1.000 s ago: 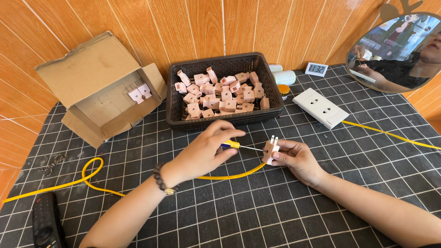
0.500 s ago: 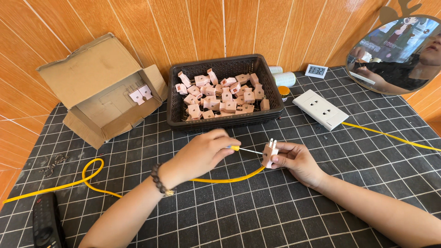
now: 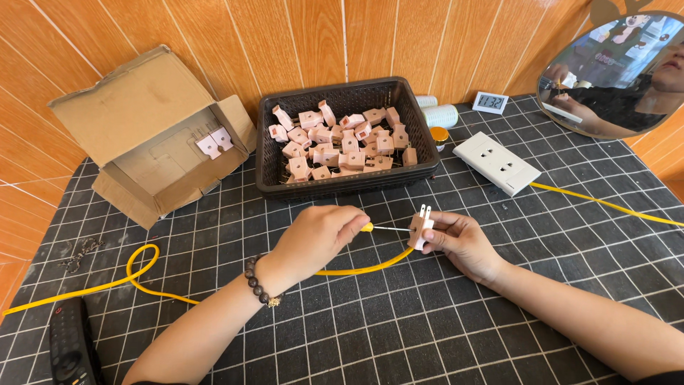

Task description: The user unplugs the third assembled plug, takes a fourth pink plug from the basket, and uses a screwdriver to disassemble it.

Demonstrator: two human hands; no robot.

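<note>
1. Gripping a screwdriver (image 3: 370,227), my left hand (image 3: 317,239) drove its tip into the plug (image 3: 420,227) pinched in my right hand (image 3: 463,242), just before the basket (image 3: 285,187);
2. next needed, I judged, steady turning.

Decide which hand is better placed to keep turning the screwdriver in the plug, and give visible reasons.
Probably the left hand: it already grips the yellow-handled screwdriver, whose tip meets the pink plug. The right hand is occupied steadying that plug.

One head-worn view looks steeply down, near, over the gridded mat (image 3: 442,335).
</note>
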